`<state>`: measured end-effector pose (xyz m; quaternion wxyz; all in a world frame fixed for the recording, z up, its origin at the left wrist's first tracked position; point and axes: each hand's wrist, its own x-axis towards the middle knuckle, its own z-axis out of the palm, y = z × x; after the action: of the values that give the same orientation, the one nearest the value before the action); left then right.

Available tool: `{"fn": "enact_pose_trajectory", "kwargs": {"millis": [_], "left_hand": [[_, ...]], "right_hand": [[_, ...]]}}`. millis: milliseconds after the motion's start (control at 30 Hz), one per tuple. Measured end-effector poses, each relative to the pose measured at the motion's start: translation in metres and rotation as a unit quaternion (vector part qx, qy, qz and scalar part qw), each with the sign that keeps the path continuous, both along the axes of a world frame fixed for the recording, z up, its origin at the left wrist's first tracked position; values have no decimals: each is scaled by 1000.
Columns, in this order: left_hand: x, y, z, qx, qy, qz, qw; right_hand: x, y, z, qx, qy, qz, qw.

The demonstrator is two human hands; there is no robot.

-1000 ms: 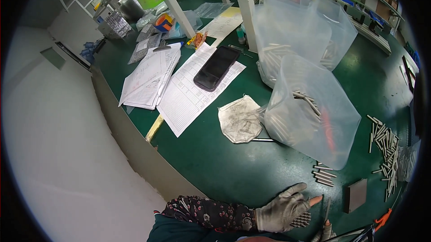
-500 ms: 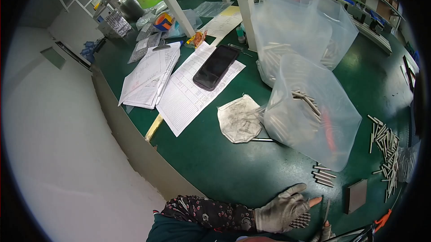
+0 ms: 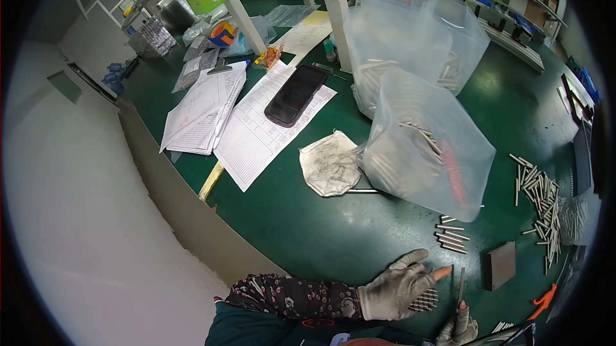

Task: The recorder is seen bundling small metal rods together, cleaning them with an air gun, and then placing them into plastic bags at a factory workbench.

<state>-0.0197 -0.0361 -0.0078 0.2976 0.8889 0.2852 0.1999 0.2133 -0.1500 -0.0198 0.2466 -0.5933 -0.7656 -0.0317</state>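
Note:
My left hand (image 3: 394, 289), in a grey work glove with a bare fingertip, is closed around a tight bundle of metal pins (image 3: 424, 300), whose round ends face out below the fingers. Its index finger points right, toward a thin metal strip (image 3: 461, 285). My right hand (image 3: 459, 328), gloved with bare fingertips, pinches the lower end of that strip, which stands up from the fingers. Just beyond the hands lies a short row of loose metal pins (image 3: 452, 238). A brown-grey rectangular block (image 3: 500, 266) rests to the right of the strip.
A heap of metal pins (image 3: 542, 208) lies at the right. Translucent bags (image 3: 427, 147) of pins stand in the middle, beside a stained cloth (image 3: 330, 163). A phone (image 3: 295, 95) lies on printed sheets, near a clipboard (image 3: 205, 105). An orange-handled tool (image 3: 544, 302) is at the lower right.
The whole view has shifted, so the table's things appear farther left and slightly higher. More of my right hand shows now. Both hands keep nearly the same places beside the block.

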Motion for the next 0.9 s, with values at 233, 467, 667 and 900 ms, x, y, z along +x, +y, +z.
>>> {"fn": "enact_pose_trajectory", "kwargs": {"millis": [233,467,667,900], "left_hand": [[2,-6,-14,-8,-30,33,999],[-5,8,-1,-41,-63,58,995],[2,11,0,-72,-52,68,994],[1,4,-4,-43,-82,75,993]], "right_hand": [[-21,-7,2,-36,71,-99,992],[-30,14,17,-8,94,-66,993],[-40,0,55,25,18,-42,999],[-52,-23,71,-32,-21,-24,999]]}}
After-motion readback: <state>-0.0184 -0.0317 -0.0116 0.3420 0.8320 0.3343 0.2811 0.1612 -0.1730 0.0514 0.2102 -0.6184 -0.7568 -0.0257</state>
